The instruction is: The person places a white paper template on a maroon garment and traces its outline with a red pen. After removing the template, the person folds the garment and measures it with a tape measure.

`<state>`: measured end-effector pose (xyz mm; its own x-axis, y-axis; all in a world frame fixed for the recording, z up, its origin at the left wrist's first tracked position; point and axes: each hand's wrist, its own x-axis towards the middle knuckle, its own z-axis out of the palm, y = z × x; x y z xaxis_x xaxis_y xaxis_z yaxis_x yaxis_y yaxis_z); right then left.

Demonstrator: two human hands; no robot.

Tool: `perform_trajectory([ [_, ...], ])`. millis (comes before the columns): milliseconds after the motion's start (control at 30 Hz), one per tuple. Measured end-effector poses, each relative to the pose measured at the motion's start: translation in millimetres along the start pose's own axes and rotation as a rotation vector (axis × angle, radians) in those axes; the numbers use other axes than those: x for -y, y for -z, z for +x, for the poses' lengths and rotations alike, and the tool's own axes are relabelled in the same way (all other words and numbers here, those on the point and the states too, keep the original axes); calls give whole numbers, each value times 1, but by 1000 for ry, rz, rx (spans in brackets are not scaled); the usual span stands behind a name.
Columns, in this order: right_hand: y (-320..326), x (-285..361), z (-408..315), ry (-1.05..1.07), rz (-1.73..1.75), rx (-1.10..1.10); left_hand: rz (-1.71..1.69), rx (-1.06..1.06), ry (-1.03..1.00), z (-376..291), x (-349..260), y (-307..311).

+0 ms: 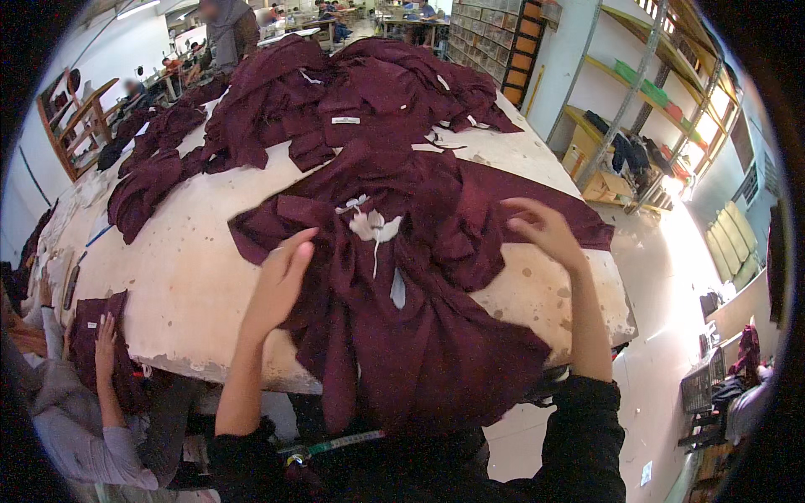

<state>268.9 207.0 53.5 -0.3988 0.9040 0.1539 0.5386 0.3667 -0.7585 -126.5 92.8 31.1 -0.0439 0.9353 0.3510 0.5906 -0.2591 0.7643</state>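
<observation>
A crumpled maroon garment (434, 352) lies before me, its lower part hanging over the front edge of the pale worktable (182, 283). White pieces (375, 226) with a dangling cord show near its middle, and a small grey-blue patch (398, 289) shows below them. My left hand (277, 286) is at the garment's left side, thumb and fingers pointing inward, with nothing seen in its grasp. On the other side my right hand (546, 231) hovers over the maroon cloth with bent, spread fingers and holds nothing. Whether either hand touches cloth is unclear.
A large heap of maroon garments (377, 82) covers the table's far part. At left, a co-worker's hand (105, 342) rests on maroon cloth (82, 327); a dark-handled tool (72, 284) lies nearby. Metal shelving (619, 107) stands right. A measuring tape (343, 442) hangs near my body.
</observation>
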Motion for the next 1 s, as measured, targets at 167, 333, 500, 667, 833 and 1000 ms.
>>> perform_trajectory([
  [167,37,-119,-11,-617,-787,-392,111,200,239,-38,6,24],
  [333,17,-21,41,-9,-457,-448,-204,370,149,-39,4,-4],
  [500,-44,142,-16,494,46,424,-325,286,184,-55,4,0],
  [667,-30,129,-58,220,-312,360,-259,306,327,-74,6,25],
  [833,-140,79,-29,137,-478,466,-63,409,38,-15,-17,-47],
  [1000,-198,102,-11,623,-26,516,838,413,316,53,12,-54],
])
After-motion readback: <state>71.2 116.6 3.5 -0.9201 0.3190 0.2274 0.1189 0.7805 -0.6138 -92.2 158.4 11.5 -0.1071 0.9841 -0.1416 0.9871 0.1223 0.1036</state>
